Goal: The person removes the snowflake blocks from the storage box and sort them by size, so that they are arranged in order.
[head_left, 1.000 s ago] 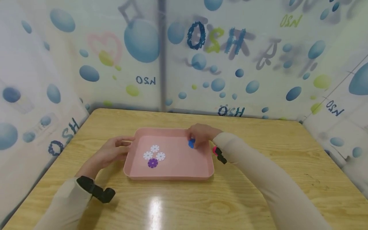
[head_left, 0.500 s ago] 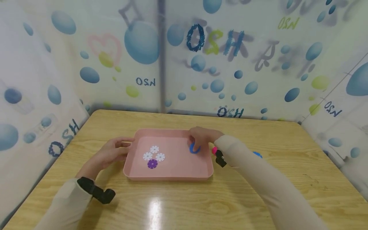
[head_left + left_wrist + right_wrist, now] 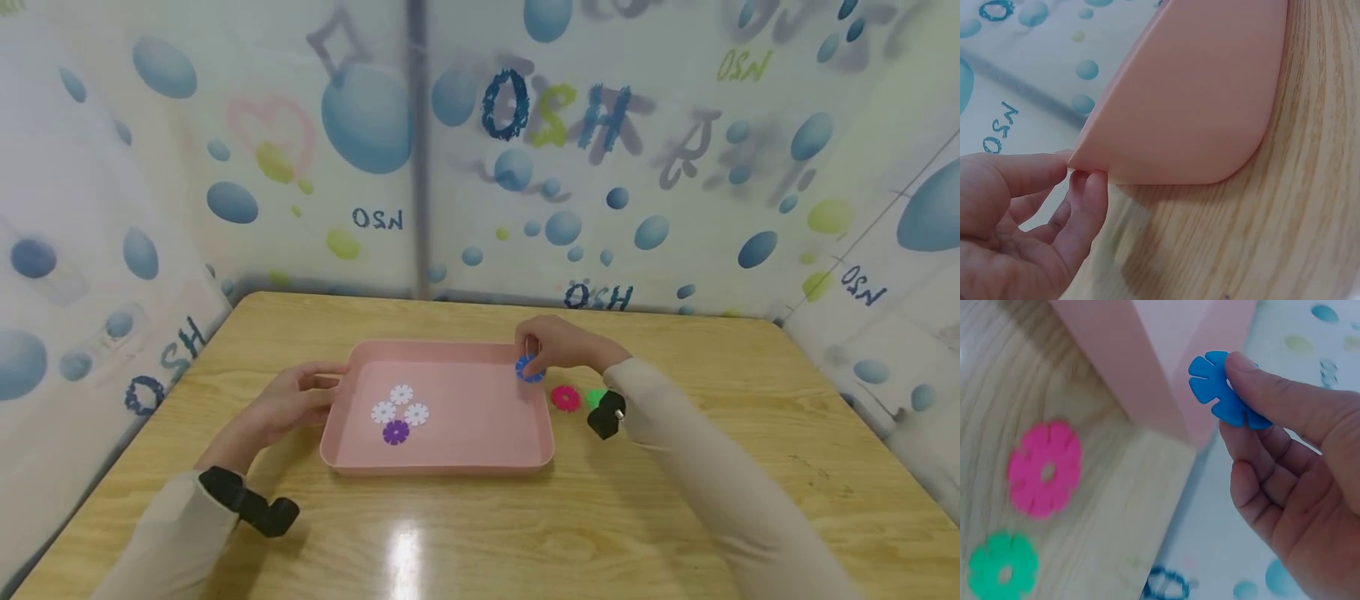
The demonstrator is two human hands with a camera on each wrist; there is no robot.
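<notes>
In the head view, my right hand [image 3: 566, 343] is at the back right corner of the pink tray [image 3: 457, 468]. It pinches a blue notched disc [image 3: 530, 369] between thumb and fingers, above the rim; the right wrist view shows the blue disc [image 3: 1213, 387] tilted in the fingertips. At the tray's left rim, my left hand [image 3: 288, 404] has its fingertips on the edge. From the left wrist, thumb and finger of the hand [image 3: 1035, 219] hold the corner of the tray [image 3: 1191, 106]. Three white discs [image 3: 401, 394] and a purple disc [image 3: 396, 432] lie inside.
On the wooden table [image 3: 480, 533], a pink-red disc [image 3: 566, 398] and a green disc [image 3: 596, 399] lie just right of the tray, the green one partly hidden by the black wrist camera [image 3: 606, 416]. A patterned curtain [image 3: 495, 208] stands behind the table.
My right hand has moved right and lifted from inside the tray to above its right rim with the blue disc. The pink-red and green discs have come into fuller view. My left hand stays put.
</notes>
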